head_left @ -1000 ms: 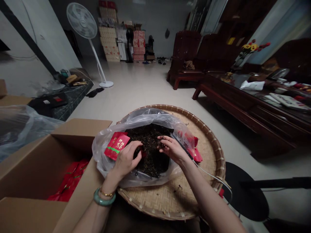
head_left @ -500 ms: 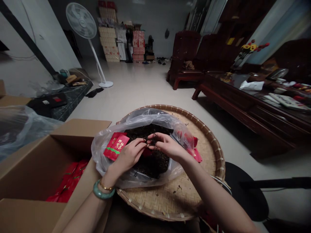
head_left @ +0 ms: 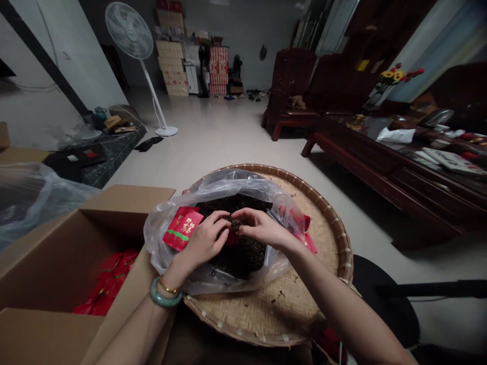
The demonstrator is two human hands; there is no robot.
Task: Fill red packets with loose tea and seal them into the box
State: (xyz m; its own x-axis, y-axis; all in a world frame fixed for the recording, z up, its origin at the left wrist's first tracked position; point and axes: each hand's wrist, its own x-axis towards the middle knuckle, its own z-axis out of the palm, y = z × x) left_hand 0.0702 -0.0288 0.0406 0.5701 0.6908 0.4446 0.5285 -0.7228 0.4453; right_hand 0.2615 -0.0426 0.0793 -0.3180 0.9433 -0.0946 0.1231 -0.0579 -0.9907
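Observation:
My left hand (head_left: 207,236) and my right hand (head_left: 258,226) meet over an open clear plastic bag (head_left: 155,253). Between their curled fingertips is a small clump of dark tea leaves (head_left: 235,223); both hands appear to grip it. Beneath them the bag holds a heap of loose tea (head_left: 243,258), and a bit of something red (head_left: 231,240) shows under the fingers. Red tea packets (head_left: 182,228) with gold characters and a green stripe lie on the bag's left side, beside my left hand. The bag rests on a round woven bamboo tray (head_left: 281,304).
At the left stands an open cardboard box (head_left: 125,200) with red packets (head_left: 110,284) inside. More red packets (head_left: 309,235) lie at the bag's right edge. A dark wooden table (head_left: 380,177) is on the right; a white fan (head_left: 131,33) stands farther back.
My left fingers have spread and curved a little more around the clump. My right hand has shifted slightly, its fingertips still at the clump. The bag and packets stay put.

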